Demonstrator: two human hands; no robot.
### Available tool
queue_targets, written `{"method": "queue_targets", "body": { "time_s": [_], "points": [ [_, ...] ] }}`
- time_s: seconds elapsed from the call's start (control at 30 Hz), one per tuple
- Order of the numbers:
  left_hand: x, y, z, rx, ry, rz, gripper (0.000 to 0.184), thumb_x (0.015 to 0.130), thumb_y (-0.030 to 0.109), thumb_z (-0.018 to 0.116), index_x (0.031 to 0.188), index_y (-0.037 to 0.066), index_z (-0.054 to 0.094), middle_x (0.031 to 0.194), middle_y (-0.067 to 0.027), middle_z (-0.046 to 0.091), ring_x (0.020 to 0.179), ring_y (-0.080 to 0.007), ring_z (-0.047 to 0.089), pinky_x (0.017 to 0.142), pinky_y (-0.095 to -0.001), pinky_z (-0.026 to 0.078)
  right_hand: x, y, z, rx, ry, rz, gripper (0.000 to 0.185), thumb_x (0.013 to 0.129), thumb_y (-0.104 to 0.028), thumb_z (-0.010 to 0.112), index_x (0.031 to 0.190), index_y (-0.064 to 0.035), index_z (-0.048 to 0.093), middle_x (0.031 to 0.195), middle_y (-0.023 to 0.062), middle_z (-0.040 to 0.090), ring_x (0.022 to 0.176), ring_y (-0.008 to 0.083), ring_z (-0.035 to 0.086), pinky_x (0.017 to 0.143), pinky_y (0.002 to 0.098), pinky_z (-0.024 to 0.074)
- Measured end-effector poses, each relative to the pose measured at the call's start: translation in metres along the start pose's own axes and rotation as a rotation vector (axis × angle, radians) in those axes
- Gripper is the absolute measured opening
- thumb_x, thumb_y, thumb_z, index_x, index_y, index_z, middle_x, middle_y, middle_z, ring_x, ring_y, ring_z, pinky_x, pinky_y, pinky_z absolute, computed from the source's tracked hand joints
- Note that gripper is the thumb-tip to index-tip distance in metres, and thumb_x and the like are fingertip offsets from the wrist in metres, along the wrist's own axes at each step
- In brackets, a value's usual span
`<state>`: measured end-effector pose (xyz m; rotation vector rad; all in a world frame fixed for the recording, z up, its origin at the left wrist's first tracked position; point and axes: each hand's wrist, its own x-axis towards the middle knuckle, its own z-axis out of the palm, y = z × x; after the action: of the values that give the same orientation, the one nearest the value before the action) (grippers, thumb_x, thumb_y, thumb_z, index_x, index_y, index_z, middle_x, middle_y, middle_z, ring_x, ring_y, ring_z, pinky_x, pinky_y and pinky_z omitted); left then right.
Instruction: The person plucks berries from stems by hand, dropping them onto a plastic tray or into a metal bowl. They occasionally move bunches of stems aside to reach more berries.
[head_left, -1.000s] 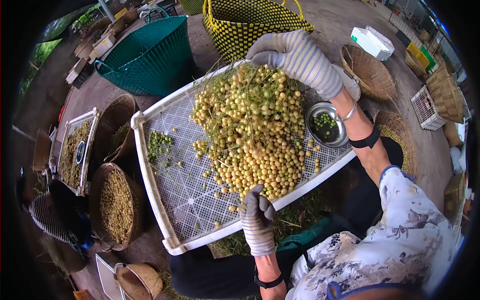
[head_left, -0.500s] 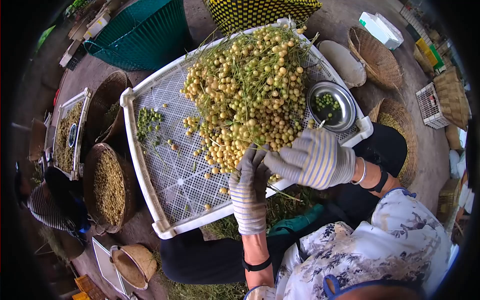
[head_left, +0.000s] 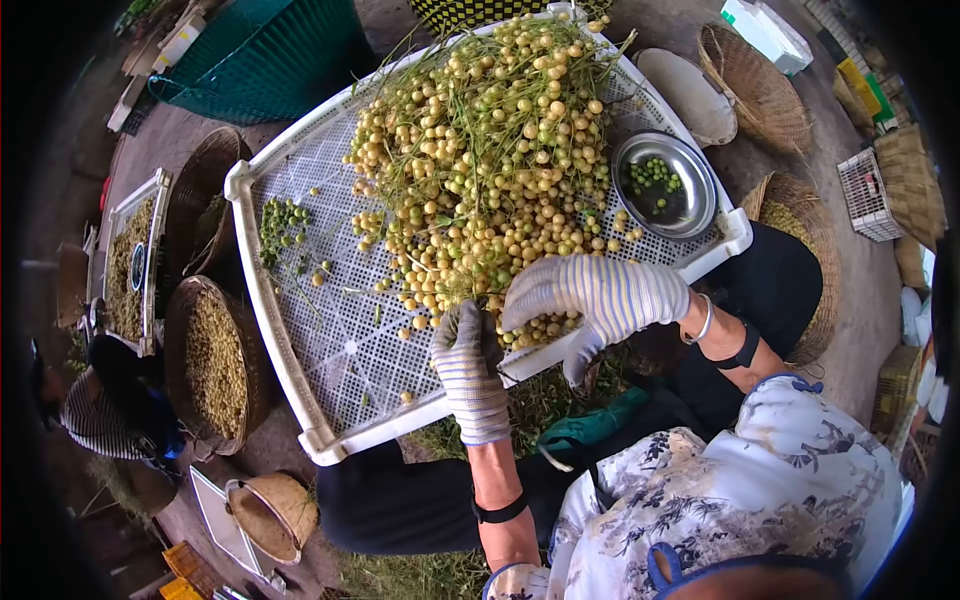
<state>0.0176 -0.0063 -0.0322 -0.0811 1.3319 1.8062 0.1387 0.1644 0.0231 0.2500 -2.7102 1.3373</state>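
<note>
A large heap of yellow-green round fruit on thin stems (head_left: 490, 160) covers the middle of a white perforated tray (head_left: 330, 370). My left hand (head_left: 468, 365), in a striped grey-palmed glove, is closed at the heap's near edge, its fingers pinched round fruit stems. Close beside it, my right hand (head_left: 605, 305), gloved alike, has its fingers curved and its thumb spread apart over the tray's near rim; nothing shows in it. A steel bowl (head_left: 690, 215) with green fruit sits at the tray's right. Small green fruit (head_left: 283, 225) lies at the tray's left.
A green basket (head_left: 270, 60) and a yellow-black basket (head_left: 465, 10) stand beyond the tray. Wicker baskets stand at left, one full of fruit (head_left: 215, 365), and at right (head_left: 755, 90). A person in striped clothing (head_left: 95, 415) is at far left. Cut stems lie below the tray.
My right hand came down from the heap's far side to beside my left hand, then its thumb spread away. The tray shifted up and left in view.
</note>
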Motion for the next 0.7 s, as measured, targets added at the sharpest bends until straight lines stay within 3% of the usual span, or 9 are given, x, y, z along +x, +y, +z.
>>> {"method": "queue_targets", "body": {
  "time_s": [0.07, 0.1, 0.13, 0.2, 0.27, 0.33, 0.47, 0.53, 0.7],
  "points": [
    [-0.007, 0.015, 0.010, 0.233, 0.161, 0.113, 0.019, 0.092, 0.019, 0.065, 0.100, 0.002, 0.063, 0.070, 0.0013, 0.057, 0.055, -0.0032, 0.047, 0.047, -0.0178, 0.036, 0.004, 0.005, -0.005, 0.011, 0.150, -0.047, 0.065, 0.070, -0.051, 0.073, 0.118, -0.0079, 0.062, 0.120, 0.0118, 0.061, 0.116, 0.0313, 0.054, 0.097, 0.0445, 0.0443],
    [-0.007, 0.016, 0.009, 0.258, 0.134, 0.118, 0.021, 0.091, 0.018, 0.065, 0.102, 0.000, 0.063, 0.073, -0.0003, 0.060, 0.058, -0.0041, 0.050, 0.050, -0.0190, 0.039, 0.016, -0.006, -0.010, -0.080, 0.229, -0.097, 0.043, 0.080, -0.035, 0.071, 0.114, -0.0097, 0.065, 0.116, 0.0093, 0.064, 0.114, 0.0291, 0.057, 0.098, 0.0418, 0.0434],
    [-0.006, 0.018, 0.008, 0.284, 0.101, 0.123, 0.023, 0.090, 0.017, 0.066, 0.104, -0.001, 0.063, 0.077, -0.0019, 0.062, 0.062, -0.0050, 0.053, 0.053, -0.0201, 0.043, 0.027, -0.006, -0.006, -0.021, 0.204, -0.140, 0.042, 0.081, -0.036, 0.069, 0.114, -0.0108, 0.065, 0.116, 0.0086, 0.064, 0.115, 0.0289, 0.055, 0.099, 0.0427, 0.0422],
    [0.005, 0.006, -0.002, 0.701, -0.054, 0.475, 0.023, 0.090, 0.015, 0.066, 0.104, -0.004, 0.065, 0.089, -0.0059, 0.068, 0.079, -0.0101, 0.063, 0.068, -0.0247, 0.051, 0.048, 0.000, 0.006, 0.091, 0.154, -0.227, 0.040, 0.084, -0.038, 0.065, 0.115, -0.0132, 0.064, 0.116, 0.0071, 0.063, 0.119, 0.0286, 0.053, 0.101, 0.0446, 0.0396],
    [-0.006, 0.008, 0.022, 0.469, -0.031, 0.293, 0.019, 0.085, 0.009, 0.071, 0.097, -0.004, 0.066, 0.084, -0.0046, 0.068, 0.075, -0.0085, 0.058, 0.068, -0.0240, 0.048, 0.065, 0.035, 0.018, -0.154, 0.080, -0.040, 0.032, 0.092, -0.040, 0.054, 0.104, -0.0129, 0.067, 0.106, 0.0038, 0.066, 0.107, 0.0251, 0.059, 0.096, 0.0427, 0.0409],
    [-0.012, 0.014, 0.019, 0.695, -0.067, 0.259, 0.022, 0.084, 0.009, 0.073, 0.100, -0.005, 0.065, 0.089, -0.0066, 0.068, 0.078, -0.0082, 0.058, 0.071, -0.0236, 0.049, 0.076, 0.067, 0.016, -0.313, -0.157, 0.334, 0.034, 0.093, -0.042, 0.051, 0.101, -0.0139, 0.068, 0.098, 0.0040, 0.067, 0.097, 0.0258, 0.060, 0.091, 0.0426, 0.0425],
    [-0.022, 0.020, 0.008, 0.486, 0.042, 0.253, 0.017, 0.088, 0.008, 0.067, 0.100, -0.005, 0.066, 0.087, -0.0035, 0.068, 0.076, -0.0076, 0.057, 0.070, -0.0228, 0.048, 0.074, 0.073, 0.008, -0.551, 0.026, 0.355, 0.028, 0.091, -0.039, 0.055, 0.086, -0.0128, 0.065, 0.087, 0.0062, 0.065, 0.087, 0.0274, 0.060, 0.085, 0.0408, 0.0449],
    [-0.026, 0.026, 0.004, 0.381, 0.069, 0.115, 0.019, 0.091, 0.016, 0.065, 0.098, -0.001, 0.068, 0.074, 0.0025, 0.063, 0.063, -0.0032, 0.049, 0.057, -0.0181, 0.037, 0.075, 0.089, 0.010, -0.490, 0.034, 0.225, 0.035, 0.090, -0.042, 0.056, 0.089, -0.0074, 0.065, 0.081, 0.0129, 0.065, 0.083, 0.0310, 0.062, 0.081, 0.0430, 0.0493],
    [-0.041, 0.038, -0.005, 0.262, -0.103, 0.120, 0.021, 0.091, 0.025, 0.065, 0.084, 0.006, 0.063, 0.060, 0.0038, 0.052, 0.045, -0.0042, 0.040, 0.043, -0.0197, 0.027, 0.079, 0.115, 0.019, -0.435, 0.146, 0.130, 0.017, 0.081, -0.019, 0.069, 0.084, -0.0043, 0.061, 0.086, 0.0106, 0.062, 0.086, 0.0295, 0.060, 0.080, 0.0410, 0.0490]
  ]
}}
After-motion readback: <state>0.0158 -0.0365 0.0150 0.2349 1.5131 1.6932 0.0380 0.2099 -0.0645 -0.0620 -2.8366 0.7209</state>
